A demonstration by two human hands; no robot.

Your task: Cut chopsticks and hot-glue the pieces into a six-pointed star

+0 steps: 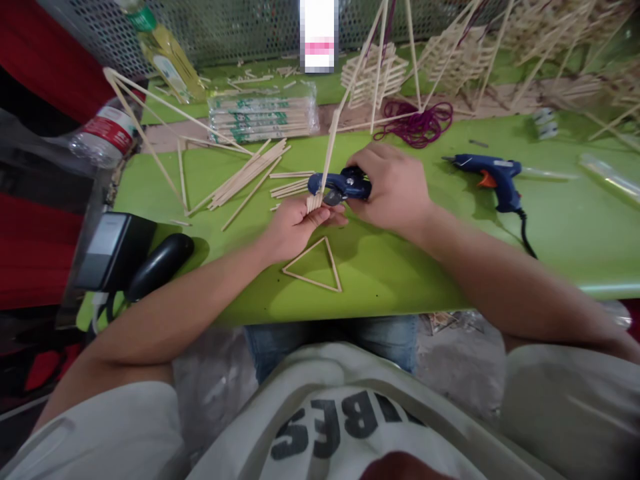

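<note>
Head view, left hand [295,227] pinching a bundle of sticks [327,150] at its lower end, right hand [395,187] closed round blue cutters [343,187] at the sticks, above the green bench [390,267], stick triangle [315,267] just below, glue gun [493,177] lying to the right

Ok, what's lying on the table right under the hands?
A stick triangle lies flat on the green table, just below the left hand. Anything directly beneath the right hand is covered.
</note>
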